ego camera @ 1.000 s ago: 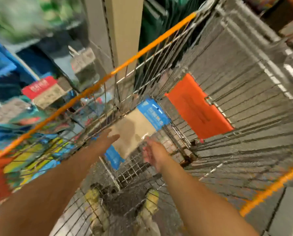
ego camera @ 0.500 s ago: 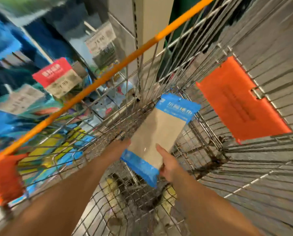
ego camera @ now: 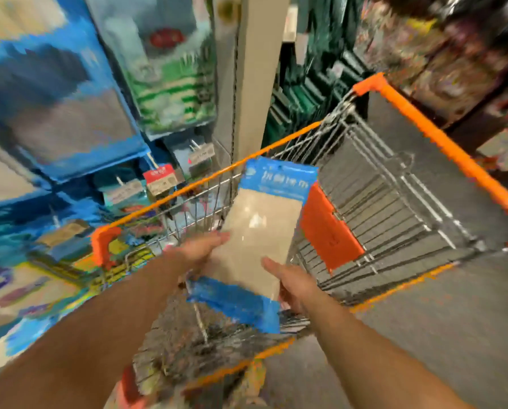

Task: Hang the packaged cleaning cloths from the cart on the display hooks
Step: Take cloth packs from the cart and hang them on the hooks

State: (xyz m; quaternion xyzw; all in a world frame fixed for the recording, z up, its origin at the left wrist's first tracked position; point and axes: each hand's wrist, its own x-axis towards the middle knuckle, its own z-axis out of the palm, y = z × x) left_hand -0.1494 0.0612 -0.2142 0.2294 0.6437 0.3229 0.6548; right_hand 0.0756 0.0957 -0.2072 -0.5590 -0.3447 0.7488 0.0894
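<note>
While both hands are up over the cart [ego camera: 394, 184], I see them holding one pack [ego camera: 261, 231] between them, above the basket and clear of the wire. The left hand [ego camera: 199, 250] grips the pack's left edge, fingers reaching across the beige front, and the right hand [ego camera: 294, 283] clasps the lower right corner, thumb lying on the front face. The pack is tilted, its blue header card pointing up and away from me, its blue bottom strip nearest my view. Through the clear middle I can see a beige cloth. The print on the header is too blurred for me to read. Behind the pack, an orange flap [ego camera: 326, 231] hangs inside the cart, and the orange rim runs round the top of the wire basket. To the left stands the display [ego camera: 69, 113], full of blue and green packets, with price tags [ego camera: 161, 180] hanging on small pegs near the cart's left rim. A pale upright post [ego camera: 258, 78] rises just beyond the cart. Much of the shelf area is smeared by motion, so I cannot make out single hooks.
</note>
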